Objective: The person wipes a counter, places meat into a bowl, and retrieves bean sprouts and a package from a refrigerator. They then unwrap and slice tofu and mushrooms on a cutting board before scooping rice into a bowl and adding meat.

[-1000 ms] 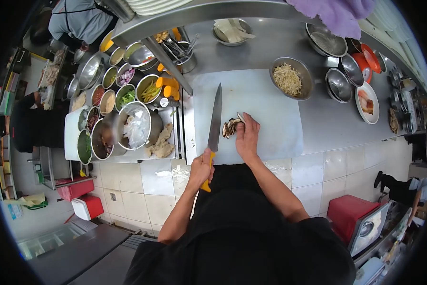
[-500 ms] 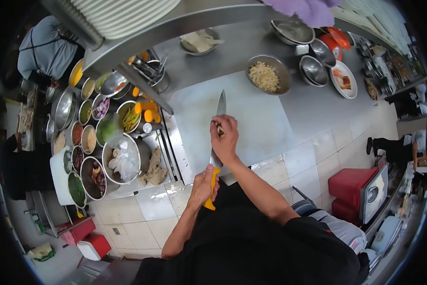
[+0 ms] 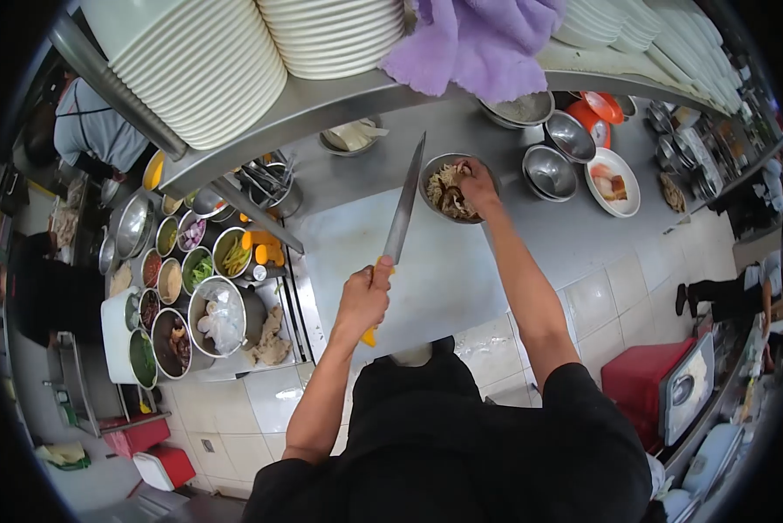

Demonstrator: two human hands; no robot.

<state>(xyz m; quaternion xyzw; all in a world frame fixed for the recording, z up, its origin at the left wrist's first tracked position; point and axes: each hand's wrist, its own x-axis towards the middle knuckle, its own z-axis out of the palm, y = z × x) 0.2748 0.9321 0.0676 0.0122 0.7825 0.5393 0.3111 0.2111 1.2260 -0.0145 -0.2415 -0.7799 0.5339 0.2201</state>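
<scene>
My left hand (image 3: 364,298) is wrapped round the yellow handle of a long kitchen knife (image 3: 406,205). The blade points up and away over a white cutting board (image 3: 348,261). Over the right side of a steel bowl (image 3: 426,193), my right hand (image 3: 478,186) hangs with loosely bent fingers, their tips at the contents. Pale shredded food (image 3: 441,179) lies in this bowl, with darker brown pieces (image 3: 450,202) on top. What the pieces are is too small to tell.
Stacked white plates (image 3: 199,78) and a purple cloth (image 3: 483,48) sit on the shelf above. Food containers (image 3: 172,340) crowd the left side. Steel bowls (image 3: 550,172) and a white dish (image 3: 613,181) stand at right. A shelf post (image 3: 256,213) rises left of the board.
My right hand has moved from the blade over the board to the bowl, where brown pieces now lie on the pale food. My left hand has raised the knife off the board.
</scene>
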